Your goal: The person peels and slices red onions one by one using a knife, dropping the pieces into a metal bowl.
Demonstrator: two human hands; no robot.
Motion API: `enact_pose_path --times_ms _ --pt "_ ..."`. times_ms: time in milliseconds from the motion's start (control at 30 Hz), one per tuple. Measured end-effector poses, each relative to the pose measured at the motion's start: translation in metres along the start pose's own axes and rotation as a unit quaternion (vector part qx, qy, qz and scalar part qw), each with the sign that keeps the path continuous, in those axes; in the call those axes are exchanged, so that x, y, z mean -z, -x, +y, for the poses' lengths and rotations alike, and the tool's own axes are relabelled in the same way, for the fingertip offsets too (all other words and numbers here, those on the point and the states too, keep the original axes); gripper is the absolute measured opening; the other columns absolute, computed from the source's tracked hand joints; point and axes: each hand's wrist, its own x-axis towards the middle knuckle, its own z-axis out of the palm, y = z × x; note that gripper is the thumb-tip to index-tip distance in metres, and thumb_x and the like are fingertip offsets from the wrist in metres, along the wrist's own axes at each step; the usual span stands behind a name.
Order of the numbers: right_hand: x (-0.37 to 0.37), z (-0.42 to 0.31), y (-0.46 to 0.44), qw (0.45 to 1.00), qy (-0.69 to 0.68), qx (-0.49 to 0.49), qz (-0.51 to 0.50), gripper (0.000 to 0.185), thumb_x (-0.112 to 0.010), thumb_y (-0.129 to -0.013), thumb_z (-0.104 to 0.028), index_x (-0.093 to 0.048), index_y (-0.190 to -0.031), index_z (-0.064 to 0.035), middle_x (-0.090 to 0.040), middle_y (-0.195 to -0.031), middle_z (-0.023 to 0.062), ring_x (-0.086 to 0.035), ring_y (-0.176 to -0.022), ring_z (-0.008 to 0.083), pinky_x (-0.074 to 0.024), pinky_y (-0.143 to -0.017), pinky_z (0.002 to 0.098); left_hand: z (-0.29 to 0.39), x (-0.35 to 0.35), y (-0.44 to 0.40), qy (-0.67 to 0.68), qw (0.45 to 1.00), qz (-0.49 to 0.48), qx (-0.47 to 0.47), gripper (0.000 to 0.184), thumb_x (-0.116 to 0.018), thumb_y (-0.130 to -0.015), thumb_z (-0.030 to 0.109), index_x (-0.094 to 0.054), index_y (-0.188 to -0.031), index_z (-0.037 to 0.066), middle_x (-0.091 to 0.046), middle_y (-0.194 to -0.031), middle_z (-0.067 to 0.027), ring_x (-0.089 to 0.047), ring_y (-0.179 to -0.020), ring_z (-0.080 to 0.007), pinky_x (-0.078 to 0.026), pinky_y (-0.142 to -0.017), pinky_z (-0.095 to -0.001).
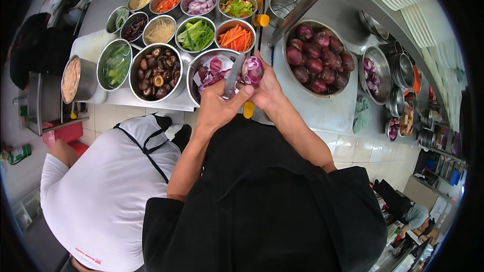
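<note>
My left hand (218, 107) is closed around a knife (233, 76), its blade pointing up and away from me. The handle is hidden in my fingers. My right hand (268, 88) grips a red onion (252, 71), partly peeled, with pale streaks showing on its purple surface. Knife and onion are side by side; I cannot tell whether the blade touches it. Just beyond my left hand stands a metal bowl (191, 81) with purple onion skins (212, 73) in it. To the right, a large metal basin (288, 70) holds many whole red onions (322, 58).
Metal pots of cut carrots (235, 38), green peppers (196, 35) and mushrooms (156, 74) crowd the left counter. A person in a white shirt (106, 186) bends close at my left. A metal post (297, 14) rises beyond the onions; a green cloth (362, 114) lies at right.
</note>
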Motion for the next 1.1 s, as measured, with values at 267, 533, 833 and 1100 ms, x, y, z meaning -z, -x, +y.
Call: enact_pose_path --times_ms 267,533,833,1100 --pt "0.017 0.000 -0.008 0.987 -0.036 -0.020 -0.158 0.044 -0.045 -0.099 -0.046 -0.058 -0.096 -0.0042 -0.060 -0.084 0.0064 -0.060 -0.077 0.0186 -0.0509 -0.071 0.0329 0.004 -0.006 -0.003 -0.036 0.998 -0.039 0.026 0.049 -0.067 -0.087 0.049 -0.067 -0.082 -0.001 -0.059 -0.067 0.0005 -0.050 -0.064 -0.0073 -0.041 -0.058 -0.0257" --pt "0.008 0.013 -0.009 0.990 0.027 0.090 -0.108 0.043 -0.048 -0.098 -0.047 -0.056 -0.094 -0.0042 -0.057 -0.082 0.0050 -0.057 -0.077 0.0167 -0.0481 -0.074 0.0313 -0.010 -0.009 -0.010 -0.026 0.998 -0.034 0.040 0.058 -0.056 -0.094 0.051 -0.059 -0.068 0.000 -0.051 -0.058 0.0011 -0.044 -0.057 -0.0075 -0.035 -0.050 -0.0269" --pt "-0.011 0.009 0.000 0.958 0.183 0.210 0.064 0.061 -0.044 -0.091 -0.067 -0.054 -0.091 -0.0069 -0.050 -0.071 -0.0004 -0.046 -0.059 0.0096 -0.0400 -0.052 0.0239 0.002 -0.024 -0.004 -0.032 0.994 0.099 -0.032 0.056 -0.058 -0.094 0.046 -0.058 -0.070 -0.004 -0.047 -0.051 -0.0065 -0.044 -0.051 -0.0111 -0.038 -0.048 -0.0311" --pt "0.008 0.001 -0.009 0.978 0.118 0.153 0.079 0.058 -0.042 -0.090 -0.069 -0.050 -0.082 -0.0119 -0.049 -0.064 -0.0023 -0.045 -0.051 0.0084 -0.0308 -0.040 0.0221 0.001 -0.021 0.009 -0.101 0.993 0.044 -0.037 0.037 -0.061 -0.095 0.032 -0.067 -0.083 -0.002 -0.055 -0.060 -0.0009 -0.044 -0.057 -0.0068 -0.039 -0.052 -0.0261"
